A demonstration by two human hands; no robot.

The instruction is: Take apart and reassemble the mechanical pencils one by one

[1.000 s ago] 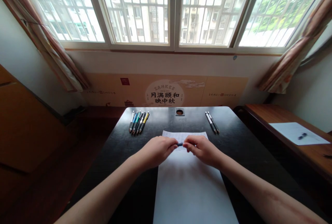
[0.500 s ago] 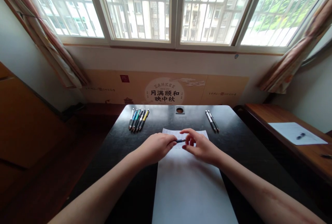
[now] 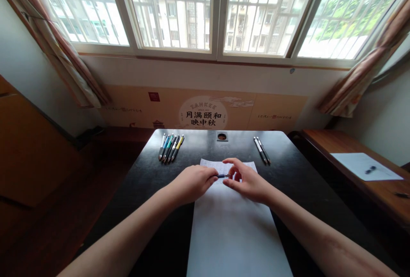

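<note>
Nearest, a long, smooth white sheet (image 3: 237, 234) runs up the middle of a glossy black table (image 3: 301, 174) with rounded far corners, and the person's bare forearms slant in on either side of it. Over its far part the left hand (image 3: 195, 183), back upward, pinches a slim dark pen (image 3: 222, 176) between thumb and fingers, closed firmly about one end, so that the rest points across toward the right hand (image 3: 248, 183). That hand is loosely curled, forefinger and thumb well parted around the pen's free end; whether any fingertip touches it cannot be told. The pen lies roughly level, above a white paper with rows of small print (image 3: 218, 165), which is partly covered by the hands. Beyond, to the left, a close row of pens with coloured barrels and dark grips (image 3: 168, 147), blue, green and yellow among them, lies slantwise; to the right rest two pale-and-black pens (image 3: 259, 148), side by side. Between these groups, near the far edge, sits a square fitting with a round hole (image 3: 222, 136). Off to the right, a brown wooden side table (image 3: 320, 142) bears another white sheet with a small dark object (image 3: 370, 169) on it. Farthest back are a beige printed banner (image 3: 205, 108) and a barred window (image 3: 218, 16).
</note>
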